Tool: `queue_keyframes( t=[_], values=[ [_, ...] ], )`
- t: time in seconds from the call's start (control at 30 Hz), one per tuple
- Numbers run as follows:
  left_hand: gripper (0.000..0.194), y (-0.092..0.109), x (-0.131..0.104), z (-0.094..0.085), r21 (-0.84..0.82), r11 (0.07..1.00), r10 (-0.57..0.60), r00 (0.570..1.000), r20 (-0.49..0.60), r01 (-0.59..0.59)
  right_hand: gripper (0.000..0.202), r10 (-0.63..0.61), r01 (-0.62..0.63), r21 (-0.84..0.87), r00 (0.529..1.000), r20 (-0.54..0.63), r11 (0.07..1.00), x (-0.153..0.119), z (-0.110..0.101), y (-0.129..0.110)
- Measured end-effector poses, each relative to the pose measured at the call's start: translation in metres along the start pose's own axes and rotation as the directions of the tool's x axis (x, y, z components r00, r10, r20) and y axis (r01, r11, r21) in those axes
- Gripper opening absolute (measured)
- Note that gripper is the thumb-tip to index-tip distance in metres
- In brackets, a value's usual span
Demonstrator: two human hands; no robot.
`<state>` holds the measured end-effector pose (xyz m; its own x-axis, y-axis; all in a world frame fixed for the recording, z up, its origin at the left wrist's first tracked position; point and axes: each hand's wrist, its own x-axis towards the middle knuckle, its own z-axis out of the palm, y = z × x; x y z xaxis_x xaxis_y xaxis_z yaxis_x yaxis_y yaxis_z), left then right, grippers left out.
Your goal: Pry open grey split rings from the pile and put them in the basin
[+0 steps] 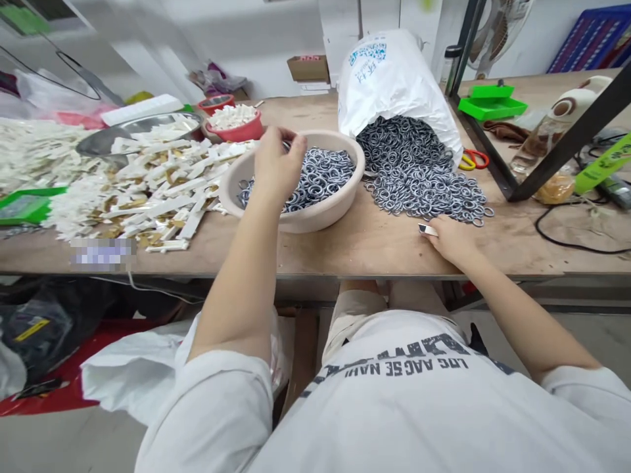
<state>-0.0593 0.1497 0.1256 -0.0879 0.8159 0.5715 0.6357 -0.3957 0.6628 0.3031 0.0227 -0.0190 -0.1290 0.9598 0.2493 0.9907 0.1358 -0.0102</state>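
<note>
My left hand (277, 164) is raised over the left side of a pale plastic basin (315, 222) filled with grey metal rings (325, 177). Its fingers curl in toward the thumb; anything between them is hidden. Low over the tabletop, my right hand (452, 240) grips a small white piece with a dark end (428, 230), which pokes out past the fingers. Just beyond that hand, a heap of loose metal rings (424, 190) spills from the mouth of a white sack (394, 82) lying on its side.
White strips (172, 177) are piled left of the basin, beside a metal bowl (96, 141). A red bowl (246, 133) of white pieces stands behind. Scissors (474, 159) lie right of the sack, near a dark metal frame post (486, 151), green trays (493, 105) and a bottle (535, 141).
</note>
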Motion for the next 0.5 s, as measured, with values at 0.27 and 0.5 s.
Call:
queue_keyframes(
  t=[0.27, 0.5],
  values=[
    [0.056, 0.013, -0.016, 0.017, 0.210, 0.971, 0.081, 0.986, 0.146, -0.111, 0.034, 0.136, -0.075, 0.550, 0.988, -0.072, 0.832, 0.001, -0.015, 0.006],
    [0.044, 0.091, -0.167, 0.072, -0.307, 0.951, 0.195, 0.835, 0.514, -0.033, 0.040, 0.152, -0.087, 0.993, 0.984, 0.098, -0.077, -0.016, -0.045, -0.044]
  ],
)
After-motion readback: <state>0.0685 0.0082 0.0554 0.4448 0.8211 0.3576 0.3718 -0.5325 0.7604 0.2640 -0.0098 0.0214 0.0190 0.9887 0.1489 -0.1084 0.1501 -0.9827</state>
